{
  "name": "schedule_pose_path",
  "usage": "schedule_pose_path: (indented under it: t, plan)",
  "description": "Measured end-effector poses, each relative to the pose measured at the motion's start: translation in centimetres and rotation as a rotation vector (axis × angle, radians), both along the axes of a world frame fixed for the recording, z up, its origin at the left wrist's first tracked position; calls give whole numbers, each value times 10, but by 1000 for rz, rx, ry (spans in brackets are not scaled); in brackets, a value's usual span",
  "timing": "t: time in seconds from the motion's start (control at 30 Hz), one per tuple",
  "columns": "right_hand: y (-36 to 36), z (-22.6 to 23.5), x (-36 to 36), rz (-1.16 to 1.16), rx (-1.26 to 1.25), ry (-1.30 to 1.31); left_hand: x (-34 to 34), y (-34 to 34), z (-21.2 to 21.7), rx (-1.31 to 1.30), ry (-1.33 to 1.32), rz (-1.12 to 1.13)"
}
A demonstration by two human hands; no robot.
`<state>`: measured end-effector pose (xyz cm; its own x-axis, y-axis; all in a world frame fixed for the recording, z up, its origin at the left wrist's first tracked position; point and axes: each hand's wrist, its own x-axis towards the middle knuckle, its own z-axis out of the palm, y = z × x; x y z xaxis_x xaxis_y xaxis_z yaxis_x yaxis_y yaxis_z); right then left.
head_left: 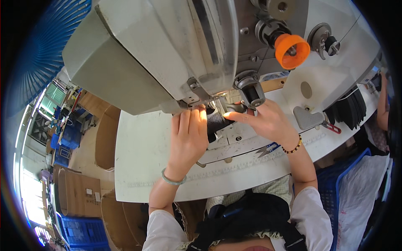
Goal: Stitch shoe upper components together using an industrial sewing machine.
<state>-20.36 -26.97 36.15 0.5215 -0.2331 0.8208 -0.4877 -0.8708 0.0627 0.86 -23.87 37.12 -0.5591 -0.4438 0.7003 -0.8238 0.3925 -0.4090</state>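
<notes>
A black fabric piece (217,122) lies under the head of a white sewing machine (144,54), close to its lit needle area. My left hand (188,136) rests on the left side of the fabric, its fingers pressed together and the tips partly hidden by the machine. From the right, my right hand (268,121) pinches the fabric's other side, with the thumb stretched across it and the fingers bent behind. Blue-handled thread snips (268,149) lie on the table just below my right wrist.
On the white table (142,154) with its printed ruler, a stack of black pieces (349,106) and a red-handled tool (332,127) lie at the right. A blue basket (328,188) stands below the right edge. Cardboard boxes (79,188) are at the left. Another person's arm (382,104) shows far right.
</notes>
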Motion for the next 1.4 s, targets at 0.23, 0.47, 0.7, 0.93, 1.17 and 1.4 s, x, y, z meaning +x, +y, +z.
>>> schedule_pose_path:
  t: [0.23, 0.47, 0.7, 0.93, 1.17, 1.4]
  plan:
    - [5, 3, -2, -5, 8, 50, 3, 0, 1, -7, -33, -24]
    - [5, 1, -2, -16, 22, 77, 8, -6, -9, -30, 19, -80]
    - [4, -2, -1, -28, -5, 58, 8, -7, -12, -33, 47, -78]
    - [6, 0, -4, 22, 44, 51, 5, 0, -6, 6, -7, -27]
    - [4, 0, -3, 13, -30, 56, 6, 1, -6, 15, -10, -48]
    - [2, 5, -6, 19, -43, 112, 5, -1, -13, 2, 22, -51]
